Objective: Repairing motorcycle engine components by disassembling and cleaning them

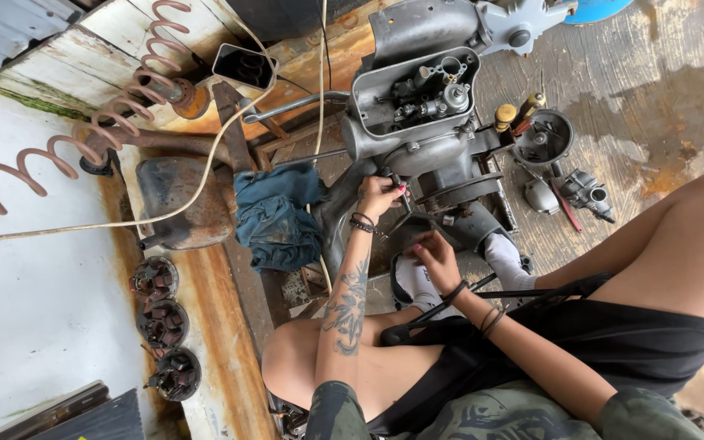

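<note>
A grey metal engine (417, 106) with an opened housing sits on the floor in front of me. My left hand (379, 198) is closed around a thin dark tool (402, 193) held against the engine's lower side. My right hand (436, 259) rests just below, fingers curled at a dark part under the engine; what it grips is hidden. I sit with knees apart and my white-socked feet (505, 259) tucked beneath the engine.
A blue rag (275, 213) lies left of the engine. Loose parts, a carburettor (586, 192) and a round cover (543, 137) lie to the right. Three wound coil rings (162, 326) and a rusty coiled spring (67, 151) sit on the left, near a rusty metal block (177, 200).
</note>
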